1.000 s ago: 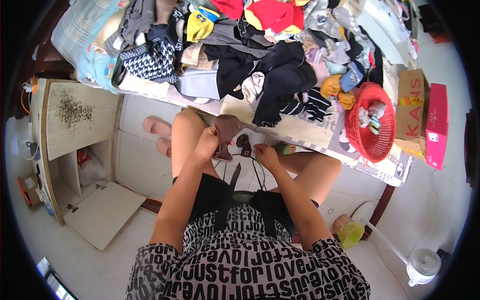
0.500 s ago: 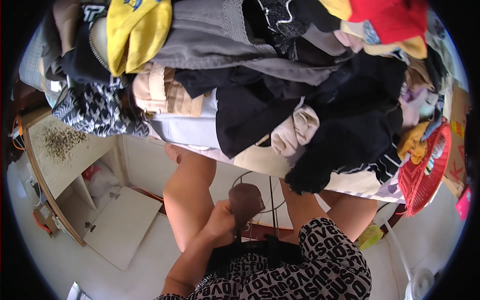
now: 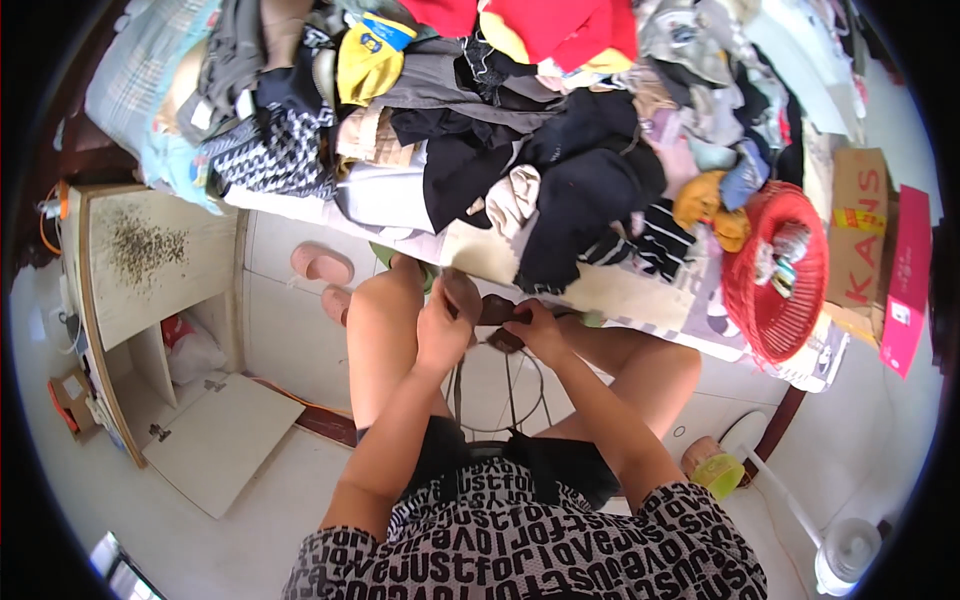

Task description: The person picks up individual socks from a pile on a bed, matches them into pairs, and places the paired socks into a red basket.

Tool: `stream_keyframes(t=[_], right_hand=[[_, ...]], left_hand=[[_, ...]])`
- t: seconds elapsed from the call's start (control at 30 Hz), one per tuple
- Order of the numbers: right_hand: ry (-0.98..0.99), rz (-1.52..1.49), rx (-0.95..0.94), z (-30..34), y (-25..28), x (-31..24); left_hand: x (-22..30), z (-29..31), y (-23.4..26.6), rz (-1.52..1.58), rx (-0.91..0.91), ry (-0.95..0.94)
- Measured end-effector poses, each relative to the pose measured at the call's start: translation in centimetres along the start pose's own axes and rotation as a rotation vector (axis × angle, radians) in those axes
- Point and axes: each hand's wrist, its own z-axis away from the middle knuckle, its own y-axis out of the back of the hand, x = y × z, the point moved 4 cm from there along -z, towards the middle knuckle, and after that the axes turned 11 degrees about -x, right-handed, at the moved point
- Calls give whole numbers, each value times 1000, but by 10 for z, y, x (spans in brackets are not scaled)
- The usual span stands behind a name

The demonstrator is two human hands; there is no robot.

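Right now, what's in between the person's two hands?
Dark brown cloth lies between the left hand and the right hand; the head view shows it.

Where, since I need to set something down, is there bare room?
The floor shows bare between the open cabinet and left leg, just this side of the pink slippers; a smaller patch lies between the right knee and green container. The bed is crowded: clothes cover most of it, with a red basket at its right end.
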Motion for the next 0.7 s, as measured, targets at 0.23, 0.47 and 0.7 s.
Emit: stream_keyframes(t=[0.23, 0.47, 0.7], right_hand=[[433, -725, -92, 175, 30, -133], [674, -846, 412, 193, 18, -118], [692, -665, 809, 207, 17, -79]], left_hand=[[12, 35, -45, -221, 34, -529], [4, 78, -113, -20, -270, -786], [17, 143, -125, 500, -562, -640]])
